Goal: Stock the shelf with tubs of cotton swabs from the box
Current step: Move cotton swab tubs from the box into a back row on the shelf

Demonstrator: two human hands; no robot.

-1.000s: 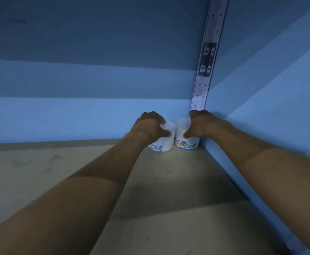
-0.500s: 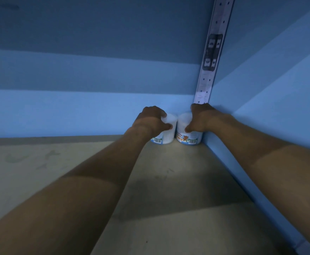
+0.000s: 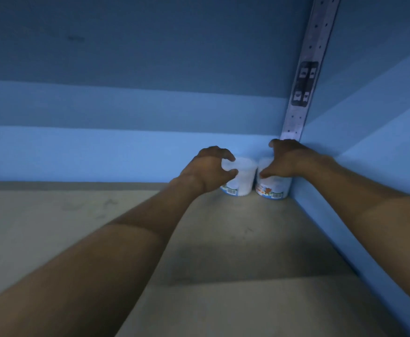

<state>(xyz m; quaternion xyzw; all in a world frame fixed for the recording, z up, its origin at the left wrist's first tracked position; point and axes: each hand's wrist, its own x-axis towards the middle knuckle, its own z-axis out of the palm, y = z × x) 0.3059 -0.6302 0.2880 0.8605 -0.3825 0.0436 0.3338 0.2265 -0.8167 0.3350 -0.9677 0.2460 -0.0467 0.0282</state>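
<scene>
Two white tubs of cotton swabs stand side by side in the back right corner of the beige shelf [image 3: 223, 251]. My left hand [image 3: 206, 171] curls its fingers and thumb round the left tub [image 3: 244, 181], covering its left side. The right tub [image 3: 273, 189], with an orange picture and a barcode on its label, sits against the side wall. My right hand [image 3: 289, 161] lies over its top, fingers curled and thumb on its front. The box is out of view.
A blue back wall [image 3: 126, 152] and a blue side wall [image 3: 369, 178] close the corner. A perforated metal upright [image 3: 306, 76] with a dark bracket runs up the corner. Bare shelf board stretches left and forward of the tubs.
Both tubs have settled a little deeper into the corner. My left hand has slid toward the left tub's side, showing more of it. My right hand stays on the right tub.
</scene>
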